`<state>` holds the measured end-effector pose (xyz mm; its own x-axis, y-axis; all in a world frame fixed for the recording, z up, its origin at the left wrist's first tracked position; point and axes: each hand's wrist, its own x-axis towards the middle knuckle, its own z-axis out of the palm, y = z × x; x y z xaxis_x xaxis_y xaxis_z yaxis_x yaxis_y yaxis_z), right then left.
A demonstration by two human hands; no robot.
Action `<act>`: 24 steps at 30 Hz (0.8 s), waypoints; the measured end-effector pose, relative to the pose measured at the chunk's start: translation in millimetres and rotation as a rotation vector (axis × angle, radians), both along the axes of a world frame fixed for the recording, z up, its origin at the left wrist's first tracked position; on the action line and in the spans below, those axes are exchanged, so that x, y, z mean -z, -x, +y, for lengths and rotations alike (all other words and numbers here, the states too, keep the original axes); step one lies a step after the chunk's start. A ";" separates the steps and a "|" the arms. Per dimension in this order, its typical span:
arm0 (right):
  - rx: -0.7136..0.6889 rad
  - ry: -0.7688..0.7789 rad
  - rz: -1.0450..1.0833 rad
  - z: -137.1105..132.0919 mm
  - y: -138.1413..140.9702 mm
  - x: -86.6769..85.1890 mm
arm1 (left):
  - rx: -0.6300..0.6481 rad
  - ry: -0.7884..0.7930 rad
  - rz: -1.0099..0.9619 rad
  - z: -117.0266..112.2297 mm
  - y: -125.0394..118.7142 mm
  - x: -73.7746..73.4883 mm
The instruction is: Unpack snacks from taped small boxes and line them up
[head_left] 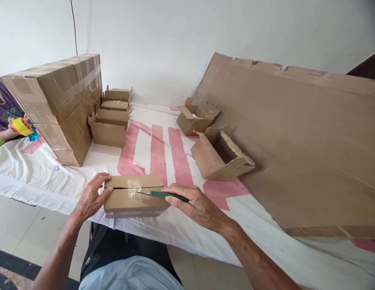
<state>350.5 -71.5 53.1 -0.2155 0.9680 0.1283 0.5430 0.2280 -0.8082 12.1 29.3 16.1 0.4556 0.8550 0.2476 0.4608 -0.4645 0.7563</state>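
A small cardboard box (121,201) lies at the near edge of the cloth-covered table, its top flaps meeting at a dark slit. Clear tape (134,190) crosses the middle of that slit. My left hand (95,193) grips the box's left end, thumb on top and fingers round the far corner. In my right hand (196,203) is a knife with a green handle (163,195). Its thin pointed blade reaches left onto the taped spot. The fingers of that hand are wrapped round the handle beside the box's right end.
Taped boxes (63,92) are stacked at left, with several small open boxes (109,133) beside them. Two more open boxes, one nearer (208,157) and one farther (187,121), stand before a large cardboard sheet (311,153). Far left, a person (7,106) holds a yellow ring (21,126).
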 end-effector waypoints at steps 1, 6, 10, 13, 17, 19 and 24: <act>-0.012 -0.009 -0.016 1.5 1.8 -1.4 | -0.001 0.001 -0.001 0.3 -0.2 -0.1; -0.062 -0.106 -0.115 13.2 10.0 -5.5 | -0.006 -0.013 -0.008 0.9 -0.9 2.3; -0.088 -0.172 -0.194 23.2 14.1 -7.2 | -0.001 -0.023 -0.017 -0.4 -0.8 4.3; -0.121 -0.196 -0.238 29.1 17.6 -10.2 | 0.007 -0.025 -0.012 -1.2 -0.5 4.3; -0.159 -0.226 -0.305 35.5 22.8 -15.1 | 0.011 -0.028 -0.007 -2.0 -0.4 4.1; -0.160 -0.250 -0.369 38.3 25.4 -16.8 | 0.010 -0.026 -0.006 -2.6 -0.5 4.3; -0.170 -0.341 -0.510 43.2 32.3 -19.7 | 0.006 -0.029 -0.012 -3.9 -0.6 4.8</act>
<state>318.3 -28.3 72.8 -0.4780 0.8378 0.2639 0.7742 0.5437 -0.3239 12.8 25.3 11.3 0.4576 0.8447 0.2777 0.4488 -0.4891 0.7479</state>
